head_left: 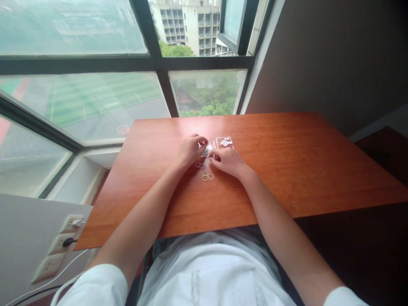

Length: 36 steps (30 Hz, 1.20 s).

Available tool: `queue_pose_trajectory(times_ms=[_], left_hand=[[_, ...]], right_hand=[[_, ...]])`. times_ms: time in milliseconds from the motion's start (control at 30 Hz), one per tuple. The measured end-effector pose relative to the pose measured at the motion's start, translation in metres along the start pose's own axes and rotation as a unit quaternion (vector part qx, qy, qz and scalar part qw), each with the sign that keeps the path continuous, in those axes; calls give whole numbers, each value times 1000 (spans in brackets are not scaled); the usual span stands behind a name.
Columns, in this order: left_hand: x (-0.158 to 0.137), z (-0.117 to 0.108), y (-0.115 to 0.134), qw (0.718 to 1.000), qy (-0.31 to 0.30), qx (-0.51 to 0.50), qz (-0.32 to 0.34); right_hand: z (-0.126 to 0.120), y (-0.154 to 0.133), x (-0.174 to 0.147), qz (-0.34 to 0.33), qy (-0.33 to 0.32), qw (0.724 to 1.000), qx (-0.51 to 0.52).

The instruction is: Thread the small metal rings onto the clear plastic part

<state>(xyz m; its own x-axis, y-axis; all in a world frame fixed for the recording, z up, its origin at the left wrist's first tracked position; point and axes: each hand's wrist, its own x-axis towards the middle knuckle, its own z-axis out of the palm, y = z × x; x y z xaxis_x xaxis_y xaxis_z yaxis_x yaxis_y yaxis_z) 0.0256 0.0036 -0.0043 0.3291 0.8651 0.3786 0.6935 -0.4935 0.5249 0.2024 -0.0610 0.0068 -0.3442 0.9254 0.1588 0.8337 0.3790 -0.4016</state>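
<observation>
My left hand (191,149) is at the left side of a small clear plastic box (224,142), its thumb and fingertips drawn together over the box's left part. Whatever those fingertips may hold is too small to make out. From the right, my right hand (228,162) reaches to the box's near edge with its fingers curled in; its grip is hidden too. The box's transparent lid seems to lie folded back on the right, with a white marking. Just below the hands lie several purplish rings (200,165) in an overlapping row. Closer to me are several pale yellow rings (205,175), partly overlapping.
The reddish-brown wooden table (312,170) spreads widely to the right. Its far side borders a dark-framed window (162,63). Sockets (59,244) with plugs and cables are on the low wall at left, beside the table's near left corner.
</observation>
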Motion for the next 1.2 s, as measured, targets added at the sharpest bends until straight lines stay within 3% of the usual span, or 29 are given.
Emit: queue_pose_trajectory(times_ms=[333, 533, 700, 1200], left_hand=[[-2, -3, -1, 1000, -16, 18, 17], [-3, -3, -1, 1000, -7, 12, 22], [-2, -4, 1, 1000, -5, 10, 24], [-4, -2, 5, 999, -10, 7, 34]], right_hand=[[0, 1, 1, 17, 5, 1000, -12], [1, 4, 2, 67, 39, 997, -15], [3, 3, 1, 52, 6, 998, -29], [2, 1, 2, 24, -13, 999, -26]])
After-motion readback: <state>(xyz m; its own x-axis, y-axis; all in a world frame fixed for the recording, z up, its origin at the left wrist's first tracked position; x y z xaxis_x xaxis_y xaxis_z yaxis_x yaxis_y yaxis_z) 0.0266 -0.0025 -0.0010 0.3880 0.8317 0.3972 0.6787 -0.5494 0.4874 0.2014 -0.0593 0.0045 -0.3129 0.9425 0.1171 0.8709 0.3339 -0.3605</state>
